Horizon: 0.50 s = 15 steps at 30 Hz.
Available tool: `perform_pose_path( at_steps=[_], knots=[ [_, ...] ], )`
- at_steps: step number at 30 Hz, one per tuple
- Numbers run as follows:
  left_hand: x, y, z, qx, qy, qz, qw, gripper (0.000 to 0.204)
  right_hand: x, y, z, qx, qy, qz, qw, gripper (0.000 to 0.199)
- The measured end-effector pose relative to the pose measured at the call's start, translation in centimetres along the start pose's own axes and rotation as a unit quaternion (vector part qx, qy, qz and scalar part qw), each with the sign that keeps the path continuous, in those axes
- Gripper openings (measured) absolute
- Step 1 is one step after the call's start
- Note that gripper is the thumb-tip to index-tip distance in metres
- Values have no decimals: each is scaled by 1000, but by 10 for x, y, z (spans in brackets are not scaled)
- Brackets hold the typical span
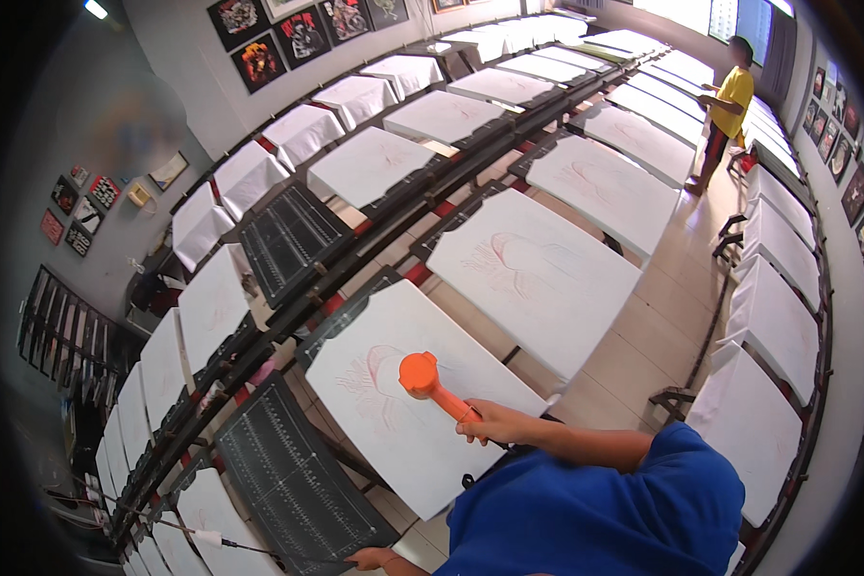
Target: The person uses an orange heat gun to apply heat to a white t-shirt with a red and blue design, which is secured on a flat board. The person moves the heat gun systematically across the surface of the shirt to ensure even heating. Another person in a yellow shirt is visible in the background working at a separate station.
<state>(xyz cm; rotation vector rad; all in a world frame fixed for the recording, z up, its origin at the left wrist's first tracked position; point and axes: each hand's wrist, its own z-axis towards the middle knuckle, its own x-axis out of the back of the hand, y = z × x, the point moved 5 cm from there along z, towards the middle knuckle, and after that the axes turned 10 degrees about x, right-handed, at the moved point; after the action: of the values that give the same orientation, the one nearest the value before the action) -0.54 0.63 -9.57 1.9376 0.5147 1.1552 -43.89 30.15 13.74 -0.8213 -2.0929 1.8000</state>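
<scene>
My right hand (482,422) is closed around the handle of an orange hair dryer (420,374). The dryer's round head is over a white T-shirt (422,437) spread flat on a board, printed with a thin reddish line drawing. At the lower edge my left hand (367,559) is closed on a dark power cord (288,555). From there the cord runs left to a white connector (208,538). Beside the shirt, on its left, lies a bare black board (302,480) with pale markings.
Long rows of boards carry more white shirts, such as this one (538,269) just beyond. A dark rail (355,264) runs between the rows. Another shirt row (749,422) lines the right side. Down the tiled aisle (658,288) stands a person in a yellow top (732,101).
</scene>
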Motion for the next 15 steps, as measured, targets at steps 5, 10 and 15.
perform_pose_path(
  at_steps=[5, 10, 15],
  knots=[
    [11, 3, -22, -11, -47, -35, 998, 75, 61, 12, -23, -19, -27, 64, 997, 31],
    [38, 11, -43, -131, 81, 37, 987, 68, 133, 10, -48, -26, 2, 143, 989, 29],
    [73, -3, -119, -257, -45, 88, 961, 66, 255, 15, -98, -27, 51, 204, 977, 33]
  ],
)
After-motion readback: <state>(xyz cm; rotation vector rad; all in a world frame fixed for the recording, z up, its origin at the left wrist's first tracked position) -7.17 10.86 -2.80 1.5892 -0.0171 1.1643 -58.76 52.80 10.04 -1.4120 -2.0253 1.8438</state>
